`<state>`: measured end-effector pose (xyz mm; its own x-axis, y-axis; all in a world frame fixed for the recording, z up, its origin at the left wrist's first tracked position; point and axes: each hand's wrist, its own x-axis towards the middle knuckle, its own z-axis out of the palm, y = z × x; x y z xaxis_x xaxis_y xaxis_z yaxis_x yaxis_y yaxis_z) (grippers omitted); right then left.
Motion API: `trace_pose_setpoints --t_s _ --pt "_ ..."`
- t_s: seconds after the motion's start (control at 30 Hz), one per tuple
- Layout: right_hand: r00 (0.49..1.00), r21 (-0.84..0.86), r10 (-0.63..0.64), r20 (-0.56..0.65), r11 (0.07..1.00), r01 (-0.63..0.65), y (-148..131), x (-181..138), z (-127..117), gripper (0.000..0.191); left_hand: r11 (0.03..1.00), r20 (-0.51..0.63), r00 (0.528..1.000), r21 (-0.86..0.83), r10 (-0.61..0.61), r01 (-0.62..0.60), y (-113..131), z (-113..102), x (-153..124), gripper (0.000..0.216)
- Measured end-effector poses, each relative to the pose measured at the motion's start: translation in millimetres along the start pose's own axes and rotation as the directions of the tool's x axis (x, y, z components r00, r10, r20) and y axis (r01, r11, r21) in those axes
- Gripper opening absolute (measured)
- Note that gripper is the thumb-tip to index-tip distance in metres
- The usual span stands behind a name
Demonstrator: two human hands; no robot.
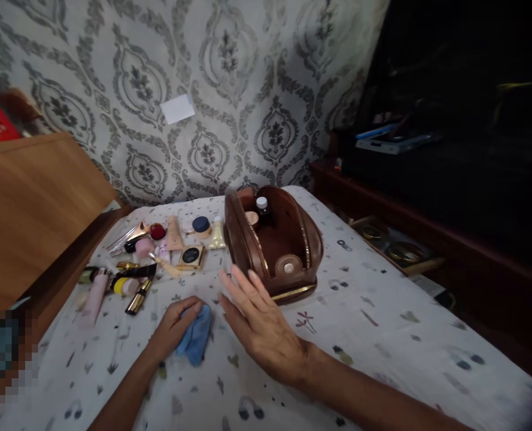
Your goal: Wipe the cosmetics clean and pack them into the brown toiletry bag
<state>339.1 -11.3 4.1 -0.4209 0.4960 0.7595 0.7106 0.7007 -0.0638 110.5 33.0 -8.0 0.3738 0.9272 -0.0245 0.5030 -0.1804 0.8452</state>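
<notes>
My left hand (176,326) rests on the bed sheet with its fingers curled over a small blue cloth (197,336). My right hand (257,317) hovers open, fingers stretched out, just in front of a brown leather cosmetic bag (274,242). The bag stands open and upright. A dark bottle with a white cap (262,208) and a round beige jar (252,218) stand inside it.
Several cosmetics lie on the white patterned sheet (382,335) to the left: a pink tube (94,296), a gold lipstick (137,296), a compact (191,256), a blue-lidded jar (201,225). A wooden board (32,203) runs along the left. Dark furniture (449,179) stands to the right.
</notes>
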Motion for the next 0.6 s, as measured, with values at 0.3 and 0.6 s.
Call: trace_pose_setpoints --t_s 0.3,0.6 --pt "0.965 0.472 0.242 0.097 0.843 -0.259 -22.6 16.2 44.9 0.020 0.994 -0.014 0.995 -0.045 0.102 -0.102 -7.0 0.3 0.5 0.039" --pt "0.854 0.629 0.487 0.184 0.609 -0.484 -23.0 9.7 79.5 0.011 0.993 -0.140 0.984 -0.042 0.107 -0.114 -7.5 4.4 -0.1 0.040"
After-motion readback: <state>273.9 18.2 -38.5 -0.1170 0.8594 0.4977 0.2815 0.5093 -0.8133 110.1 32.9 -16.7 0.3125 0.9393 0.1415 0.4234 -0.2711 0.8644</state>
